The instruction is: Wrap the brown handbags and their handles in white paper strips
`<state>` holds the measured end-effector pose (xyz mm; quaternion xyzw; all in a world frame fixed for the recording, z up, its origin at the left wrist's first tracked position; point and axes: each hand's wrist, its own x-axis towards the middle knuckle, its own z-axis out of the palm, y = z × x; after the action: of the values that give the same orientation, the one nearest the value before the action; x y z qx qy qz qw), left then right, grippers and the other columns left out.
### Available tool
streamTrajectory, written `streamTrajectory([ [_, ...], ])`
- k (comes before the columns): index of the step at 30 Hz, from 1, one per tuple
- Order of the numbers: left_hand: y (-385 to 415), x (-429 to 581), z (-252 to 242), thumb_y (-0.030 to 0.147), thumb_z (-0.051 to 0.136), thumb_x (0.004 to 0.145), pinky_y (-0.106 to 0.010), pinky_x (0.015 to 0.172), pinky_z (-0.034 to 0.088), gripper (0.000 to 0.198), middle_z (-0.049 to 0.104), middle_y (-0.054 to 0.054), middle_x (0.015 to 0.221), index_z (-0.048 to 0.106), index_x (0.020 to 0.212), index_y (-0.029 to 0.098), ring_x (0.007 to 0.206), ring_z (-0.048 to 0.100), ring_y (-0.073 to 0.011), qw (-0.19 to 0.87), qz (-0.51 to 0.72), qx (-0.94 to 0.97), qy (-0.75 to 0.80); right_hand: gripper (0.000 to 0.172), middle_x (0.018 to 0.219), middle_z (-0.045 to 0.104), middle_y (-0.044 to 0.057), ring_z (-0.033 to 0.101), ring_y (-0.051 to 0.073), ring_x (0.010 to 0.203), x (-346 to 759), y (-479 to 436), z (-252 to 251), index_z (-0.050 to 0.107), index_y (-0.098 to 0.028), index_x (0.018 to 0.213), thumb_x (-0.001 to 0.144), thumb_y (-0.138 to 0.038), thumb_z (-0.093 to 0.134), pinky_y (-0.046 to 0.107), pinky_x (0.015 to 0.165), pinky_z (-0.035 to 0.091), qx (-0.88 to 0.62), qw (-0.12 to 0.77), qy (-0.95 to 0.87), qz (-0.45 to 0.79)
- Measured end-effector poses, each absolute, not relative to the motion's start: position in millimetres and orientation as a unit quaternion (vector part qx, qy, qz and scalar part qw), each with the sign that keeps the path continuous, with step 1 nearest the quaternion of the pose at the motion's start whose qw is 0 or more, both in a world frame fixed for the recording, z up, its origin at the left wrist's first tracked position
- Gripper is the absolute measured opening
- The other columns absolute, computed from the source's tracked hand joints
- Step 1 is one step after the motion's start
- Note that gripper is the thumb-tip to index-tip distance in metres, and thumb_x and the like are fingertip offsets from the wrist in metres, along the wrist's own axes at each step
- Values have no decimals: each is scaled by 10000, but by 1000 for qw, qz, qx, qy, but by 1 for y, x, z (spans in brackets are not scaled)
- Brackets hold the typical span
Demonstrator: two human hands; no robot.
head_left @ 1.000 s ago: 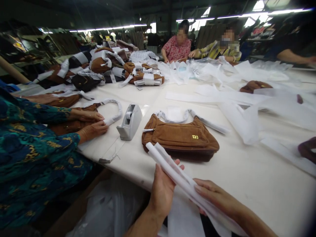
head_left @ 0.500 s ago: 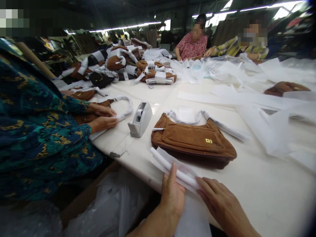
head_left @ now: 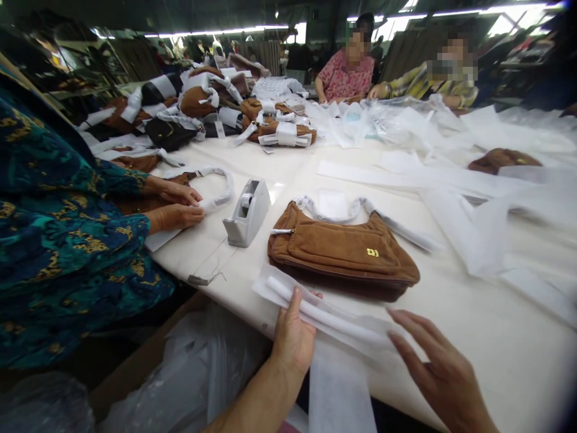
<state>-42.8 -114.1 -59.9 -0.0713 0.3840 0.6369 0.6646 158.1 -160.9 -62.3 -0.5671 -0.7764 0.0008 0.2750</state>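
Note:
My left hand [head_left: 295,334] is closed around a white rod-like roll [head_left: 333,317] lying in a thin white paper sheet [head_left: 270,287]. Its thumb presses on top, with fingertips showing at the far side. My right hand [head_left: 435,361] is at the right end of the sheet, thumb and fingers apart; whether the fingertips touch the paper is unclear. Just beyond lies a brown corduroy handbag [head_left: 342,249] with a gold clasp, a white-wrapped zipper pull and a strap [head_left: 333,215] wrapped in white. Another white strip [head_left: 340,391] hangs below my left hand at the table edge.
A grey tape dispenser [head_left: 247,216] stands left of the bag. A co-worker's hands [head_left: 178,207] handle another wrapped strap at left. Wrapped bags [head_left: 202,102] pile up behind; white sheets [head_left: 487,234] spread at right. Two people sit across the table [head_left: 473,337]. Clear plastic [head_left: 180,373] lies below.
My right hand has moved right, away from the middle of the roll, and its fingers have spread. The roll now lies more fully along the sheet. The camera view has shifted slightly.

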Motion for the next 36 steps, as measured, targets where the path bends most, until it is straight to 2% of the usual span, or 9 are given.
streamTrajectory([
  [5,-115,-40,-59,183,575,818,-370,760,517,112,611,-56,796,513,908,158,735,618,-180,685,617,-74,381,795,1338,400,184,391,336,1207,128,-158,-51,217,-102,1392,784,-506,531,546,985,323,-539,207,-814,-62],
  [8,-118,-35,-57,202,555,832,-377,733,518,106,607,-60,791,502,916,164,755,616,-190,701,610,-59,365,694,1185,543,183,512,293,1067,103,-153,-65,189,-79,1396,843,-349,510,528,954,344,-509,192,-835,-82],
  [13,-123,-46,-64,311,554,833,-406,794,494,233,596,-70,892,475,1013,183,898,602,-222,698,599,5,392,450,997,610,107,566,203,859,104,-148,-76,439,-167,1274,834,-166,533,344,729,460,-449,274,-849,-54],
  [17,-133,-82,-60,413,569,809,-464,1049,267,559,398,-118,1322,339,1280,218,1269,326,-272,440,627,349,540,420,1035,590,109,551,196,914,129,-149,-78,477,-167,1254,837,-169,528,315,752,458,-422,282,-861,-40],
  [20,-140,-101,-49,465,704,671,-580,1065,1,840,307,-121,1404,268,1348,227,1329,152,-333,190,449,714,503,381,1017,595,106,555,185,901,134,-152,-79,508,-161,1223,843,-178,519,295,734,468,-407,275,-871,-31],
  [24,-133,-96,-46,329,655,761,-546,1078,28,397,622,-28,1017,514,1112,210,1097,488,-229,110,211,884,402,343,958,607,107,562,186,858,123,-148,-79,541,-142,1160,818,-129,545,318,710,478,-385,291,-875,-31],
  [27,-119,-85,-58,322,622,787,-507,1059,179,188,619,21,831,567,930,214,856,554,-161,78,187,896,395,302,1027,577,132,550,213,930,122,-139,-79,569,-147,1114,812,-140,556,352,742,490,-395,294,-870,-32],
  [33,-87,-70,-81,219,549,836,-571,1039,138,95,547,-47,1192,588,923,225,1167,429,-232,-97,312,864,384,212,1413,281,160,330,342,1254,131,-114,-75,615,-181,987,777,-147,605,452,895,419,-429,332,-835,-94],
  [36,-68,-63,-95,236,544,842,-577,1019,180,70,441,-58,1330,605,869,218,1263,320,-281,-139,320,864,363,122,1404,330,130,357,335,1242,131,-104,-79,633,-222,906,788,-205,609,488,909,347,-494,285,-811,-133],
])
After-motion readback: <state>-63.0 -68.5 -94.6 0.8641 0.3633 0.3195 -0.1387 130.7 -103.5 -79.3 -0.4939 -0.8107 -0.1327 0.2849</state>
